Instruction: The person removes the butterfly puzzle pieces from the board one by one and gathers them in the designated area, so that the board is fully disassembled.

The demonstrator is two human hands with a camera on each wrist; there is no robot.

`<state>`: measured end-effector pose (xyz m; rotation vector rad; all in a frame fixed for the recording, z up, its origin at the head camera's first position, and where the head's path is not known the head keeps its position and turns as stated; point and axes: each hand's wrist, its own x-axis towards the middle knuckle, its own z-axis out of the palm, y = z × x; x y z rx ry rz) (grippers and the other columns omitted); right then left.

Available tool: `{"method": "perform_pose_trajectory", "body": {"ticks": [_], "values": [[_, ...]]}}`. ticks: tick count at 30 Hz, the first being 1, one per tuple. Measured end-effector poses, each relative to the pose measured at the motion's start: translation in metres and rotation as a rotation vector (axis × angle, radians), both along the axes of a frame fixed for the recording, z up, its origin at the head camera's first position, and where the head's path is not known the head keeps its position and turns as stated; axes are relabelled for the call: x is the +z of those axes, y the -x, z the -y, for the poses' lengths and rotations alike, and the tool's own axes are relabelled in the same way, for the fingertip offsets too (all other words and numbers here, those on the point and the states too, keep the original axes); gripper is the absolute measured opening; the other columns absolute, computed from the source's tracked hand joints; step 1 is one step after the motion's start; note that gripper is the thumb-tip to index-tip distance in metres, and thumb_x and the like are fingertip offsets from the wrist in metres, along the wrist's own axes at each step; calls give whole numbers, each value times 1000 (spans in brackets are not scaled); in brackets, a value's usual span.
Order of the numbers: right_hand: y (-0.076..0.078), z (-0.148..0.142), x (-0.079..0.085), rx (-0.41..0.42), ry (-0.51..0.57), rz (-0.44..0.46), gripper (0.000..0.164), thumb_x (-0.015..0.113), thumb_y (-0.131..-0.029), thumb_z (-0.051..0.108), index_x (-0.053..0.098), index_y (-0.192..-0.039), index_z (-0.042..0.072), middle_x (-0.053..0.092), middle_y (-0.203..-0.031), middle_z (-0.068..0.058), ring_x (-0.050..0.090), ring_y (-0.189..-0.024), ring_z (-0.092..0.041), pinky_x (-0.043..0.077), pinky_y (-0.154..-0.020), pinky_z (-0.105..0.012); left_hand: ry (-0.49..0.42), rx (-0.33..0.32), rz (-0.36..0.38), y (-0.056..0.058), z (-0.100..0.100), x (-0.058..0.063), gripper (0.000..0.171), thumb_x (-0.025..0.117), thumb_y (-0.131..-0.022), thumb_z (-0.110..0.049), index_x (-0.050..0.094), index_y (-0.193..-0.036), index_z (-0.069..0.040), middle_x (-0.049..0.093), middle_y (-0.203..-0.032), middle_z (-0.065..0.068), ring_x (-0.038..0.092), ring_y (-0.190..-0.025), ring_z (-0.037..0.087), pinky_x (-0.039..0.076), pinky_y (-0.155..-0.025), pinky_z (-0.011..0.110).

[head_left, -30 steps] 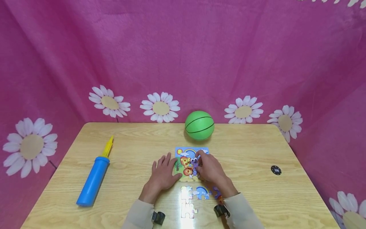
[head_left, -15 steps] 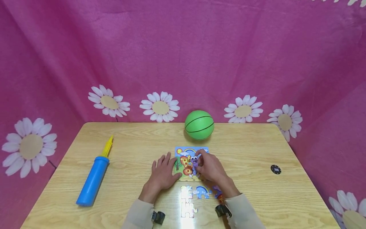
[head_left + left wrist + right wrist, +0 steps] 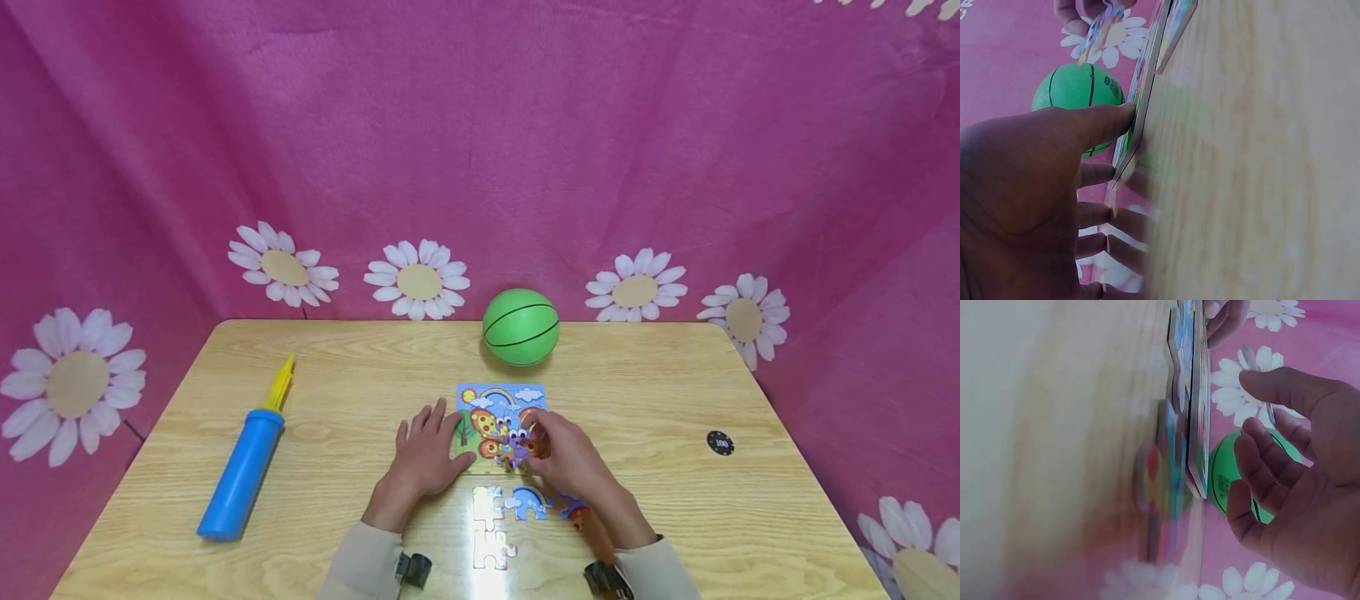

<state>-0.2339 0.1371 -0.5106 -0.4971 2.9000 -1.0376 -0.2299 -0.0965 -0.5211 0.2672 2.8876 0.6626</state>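
A square picture puzzle board [image 3: 531,393] with a sun, a rainbow and a butterfly lies mid-table. My left hand [image 3: 426,457] rests at its left edge, fingers spread and fairly straight; in the left wrist view the thumb [image 3: 1107,122] touches the board's side. Between thumb and fingertips my right hand [image 3: 573,457] pinches a purple puzzle piece [image 3: 516,442] over the board's right half. The left wrist view shows that piece raised clear of the board. Toward me lie a rainbow piece [image 3: 530,502], two glare-covered pieces [image 3: 488,505], and a piece [image 3: 576,510] partly hidden by the right forearm.
Behind the board stands a green ball [image 3: 521,327]. A blue pump [image 3: 242,475] with a yellow nozzle lies on the left. On the right is a black chip [image 3: 720,442] marked 100. A pink curtain with daisies hangs behind the wooden table [image 3: 375,358].
The right hand has shifted slightly right and toward me with the purple piece, uncovering more of the printed picture at the board's upper right. The left hand has stayed in place.
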Motion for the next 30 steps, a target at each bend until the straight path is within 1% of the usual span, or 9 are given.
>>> {"method": "perform_pose_trajectory", "body": {"ticks": [3, 6, 9, 14, 19, 24, 30], "values": [[-8, -5, 0, 25, -6, -15, 43, 86, -68, 12, 61, -103, 17, 60, -85, 4, 54, -77, -10, 46, -69, -25, 3, 6, 0, 0, 0, 0, 63, 60, -91, -47, 44, -144, -16, 25, -160, 15, 21, -147, 38, 15, -115, 65], [-16, -11, -1, 45, -6, 1, 44, 86, -68, 13, 61, -104, 17, 60, -87, 6, 55, -80, -10, 47, -71, -24, 9, 5, 3, 0, 0, 0, 64, 60, -91, -47, 43, -144, -16, 25, -160, 15, 21, -147, 38, 15, -115, 65], [-23, -16, -1, 70, -5, 14, 43, 85, -69, 11, 61, -105, 18, 60, -89, 7, 56, -82, -10, 49, -73, -24, 4, 3, 9, 0, 0, 0, 64, 60, -91, -47, 43, -144, -16, 25, -160, 15, 21, -147, 38, 15, -115, 65], [-32, -24, -2, 129, -35, -7, 44, 83, -67, 11, 62, -105, 19, 59, -91, 10, 55, -85, -6, 51, -77, -25, -2, 9, 14, -1, 1, 1, 64, 60, -91, -46, 43, -144, -15, 25, -160, 15, 21, -147, 38, 14, -115, 65], [-39, -31, -2, 180, -59, -16, 43, 82, -67, 13, 62, -104, 19, 59, -90, 9, 55, -84, -6, 50, -77, -25, 4, 7, 26, 0, 0, 0, 64, 59, -92, -47, 42, -145, -15, 23, -160, 15, 20, -147, 38, 13, -115, 65], [-47, -35, -1, 234, -75, -10, 41, 81, -67, 13, 61, -102, 19, 58, -89, 8, 54, -83, -6, 48, -75, -24, 5, 8, 19, 3, -1, -2, 64, 59, -92, -47, 42, -145, -17, 23, -161, 15, 19, -148, 37, 13, -116, 65], [-60, -37, -1, 276, -121, 22, 43, 83, -66, 16, 61, -102, 22, 57, -91, 13, 50, -84, -4, 46, -76, -25, 6, 7, 15, 2, -1, -2, 64, 59, -91, -48, 42, -145, -16, 23, -160, 15, 19, -147, 37, 13, -115, 65]]}}
